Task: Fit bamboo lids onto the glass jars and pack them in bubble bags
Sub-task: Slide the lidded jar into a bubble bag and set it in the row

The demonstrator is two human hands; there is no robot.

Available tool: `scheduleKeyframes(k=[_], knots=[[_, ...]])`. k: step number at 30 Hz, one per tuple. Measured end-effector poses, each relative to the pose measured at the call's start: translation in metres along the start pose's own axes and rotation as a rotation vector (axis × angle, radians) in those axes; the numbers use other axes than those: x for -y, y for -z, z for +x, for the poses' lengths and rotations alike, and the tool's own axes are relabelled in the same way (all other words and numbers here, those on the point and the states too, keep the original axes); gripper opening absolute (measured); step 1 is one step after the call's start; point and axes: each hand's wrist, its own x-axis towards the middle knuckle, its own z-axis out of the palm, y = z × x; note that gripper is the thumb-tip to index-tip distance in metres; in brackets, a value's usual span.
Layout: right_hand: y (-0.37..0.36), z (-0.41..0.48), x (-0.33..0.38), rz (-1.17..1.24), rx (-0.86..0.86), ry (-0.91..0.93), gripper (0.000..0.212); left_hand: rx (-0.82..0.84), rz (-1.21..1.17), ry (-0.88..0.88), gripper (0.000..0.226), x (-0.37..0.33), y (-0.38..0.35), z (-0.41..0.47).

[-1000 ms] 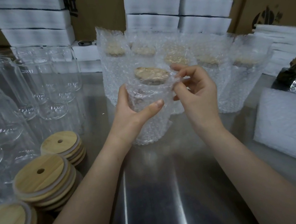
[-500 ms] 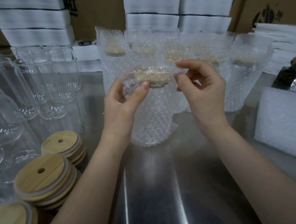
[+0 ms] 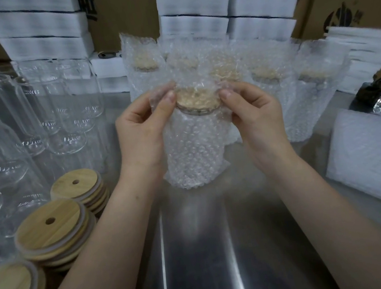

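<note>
Over shiny steel worktop (image 3: 199, 252), in front of row of finished bagged jars (image 3: 268, 100): holds clear bubble-wrap bag (image 3: 193, 153) upright, base at or just off the surface, cannot tell which. Has moved left hand (image 3: 141, 131) up from jar body to bag mouth; now pinches film either side, right hand (image 3: 258, 116) too, fingers (image 3: 170, 97) clamped on the edge. Suggests bagging nearly done. Shows tall clear glass jar (image 3: 195, 114) inside, round bamboo lid (image 3: 196, 98) seated, film drawn above it.
</note>
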Motion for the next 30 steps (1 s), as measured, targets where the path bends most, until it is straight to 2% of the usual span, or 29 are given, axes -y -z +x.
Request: scheduleKeyframes(k=[8, 15, 21, 30], knots=[[0.0007, 0.0008, 0.0066, 0.066, -0.049, 0.069, 0.028, -0.006, 0.007, -0.057, 0.019, -0.0006, 0.0009, 0.0004], [-0.0006, -0.0011, 0.0085, 0.059, -0.085, 0.044, 0.020, -0.031, 0.053, -0.077, 0.018, -0.0037, 0.0004, -0.0007], [-0.0011, 0.0012, 0.0057, -0.003, -0.095, 0.063, 0.030, -0.024, 0.115, -0.116, 0.020, -0.0039, 0.0021, 0.0020], [-0.0016, 0.0000, -0.0004, -0.037, -0.090, 0.044, 0.034, 0.064, -0.083, 0.085, 0.036, 0.0011, 0.0077, 0.0046]])
